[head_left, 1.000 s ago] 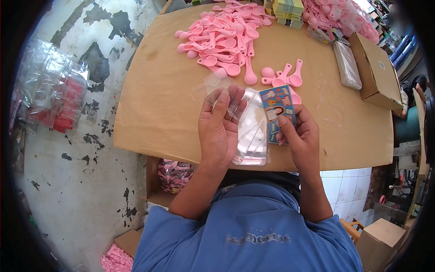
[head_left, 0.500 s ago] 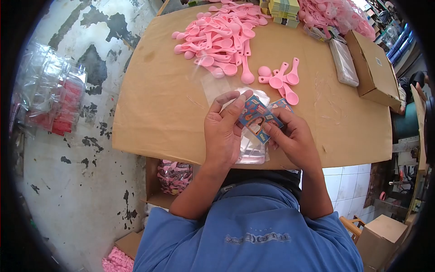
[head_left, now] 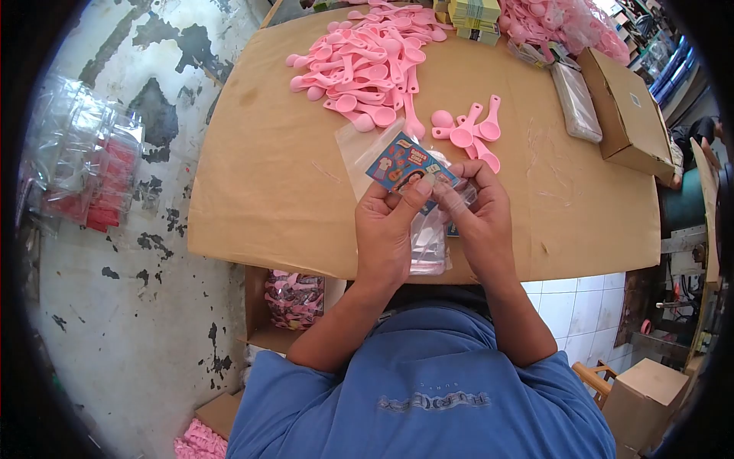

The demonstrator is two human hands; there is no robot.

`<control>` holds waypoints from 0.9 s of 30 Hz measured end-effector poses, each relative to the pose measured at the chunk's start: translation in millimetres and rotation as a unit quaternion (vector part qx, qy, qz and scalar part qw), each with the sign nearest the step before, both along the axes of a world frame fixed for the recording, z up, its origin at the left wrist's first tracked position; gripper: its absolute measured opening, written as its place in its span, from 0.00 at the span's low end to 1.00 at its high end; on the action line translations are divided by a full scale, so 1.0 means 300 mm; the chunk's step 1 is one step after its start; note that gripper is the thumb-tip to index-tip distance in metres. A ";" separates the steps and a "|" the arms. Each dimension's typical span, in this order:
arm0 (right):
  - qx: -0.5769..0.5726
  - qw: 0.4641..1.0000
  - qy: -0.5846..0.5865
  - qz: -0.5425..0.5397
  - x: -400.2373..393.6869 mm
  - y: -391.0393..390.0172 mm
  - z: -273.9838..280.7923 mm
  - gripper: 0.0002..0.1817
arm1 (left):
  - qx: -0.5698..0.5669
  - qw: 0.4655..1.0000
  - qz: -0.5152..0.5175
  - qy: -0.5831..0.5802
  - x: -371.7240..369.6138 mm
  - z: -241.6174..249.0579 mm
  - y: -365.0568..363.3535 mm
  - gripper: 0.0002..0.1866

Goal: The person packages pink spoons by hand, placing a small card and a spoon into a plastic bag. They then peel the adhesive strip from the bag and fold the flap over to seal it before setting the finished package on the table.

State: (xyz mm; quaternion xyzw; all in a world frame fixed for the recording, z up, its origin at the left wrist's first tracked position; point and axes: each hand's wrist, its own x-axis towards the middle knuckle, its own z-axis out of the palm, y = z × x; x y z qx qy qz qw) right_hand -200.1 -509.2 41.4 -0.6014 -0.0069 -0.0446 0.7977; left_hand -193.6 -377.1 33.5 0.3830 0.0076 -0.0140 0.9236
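Observation:
A small blue printed card (head_left: 397,162) is tilted up between my hands. My left hand (head_left: 386,237) pinches its lower edge, thumb on top. My right hand (head_left: 483,218) has thumb and index finger closed at the card's right corner, with clear plastic showing around the fingertips. Behind the card's left side, a clear plastic bag (head_left: 350,145) sticks out toward the spoon pile. Below, between my wrists, lies a stack of clear bags (head_left: 428,256). A bit of another blue card (head_left: 453,229) shows beside my right palm.
A large heap of pink measuring spoons (head_left: 367,61) covers the far part of the brown table (head_left: 260,183). Several more spoons (head_left: 474,134) lie just beyond my right hand. Card bundles (head_left: 475,15), a wrapped pack (head_left: 575,103) and a cardboard box (head_left: 623,115) stand far right.
The card has moved up and left and turned, now overlapping the clear bag. My right hand has come closer to my left, and its grip has shifted to the card's right corner.

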 end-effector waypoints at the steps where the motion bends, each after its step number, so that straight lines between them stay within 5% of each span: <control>1: -0.006 1.000 -0.005 -0.016 0.002 0.010 -0.001 0.10 | 0.007 1.000 -0.004 -0.005 -0.004 -0.007 0.005 0.14; 10: 0.007 0.997 0.068 0.043 -0.046 0.006 0.013 0.10 | -0.111 0.989 -0.012 -0.095 0.041 0.090 0.042 0.33; 16: 0.029 0.996 0.058 0.060 -0.066 0.040 0.032 0.10 | -0.200 0.975 -0.041 -0.086 0.031 0.063 0.045 0.34; 22: -0.030 0.997 0.052 0.053 -0.043 0.057 -0.014 0.11 | -0.171 0.979 -0.054 -0.098 0.026 0.039 0.051 0.32; 27: -0.175 0.976 -0.111 -0.065 -0.042 0.093 0.033 0.15 | -0.183 0.980 -0.018 -0.073 0.040 0.048 0.071 0.27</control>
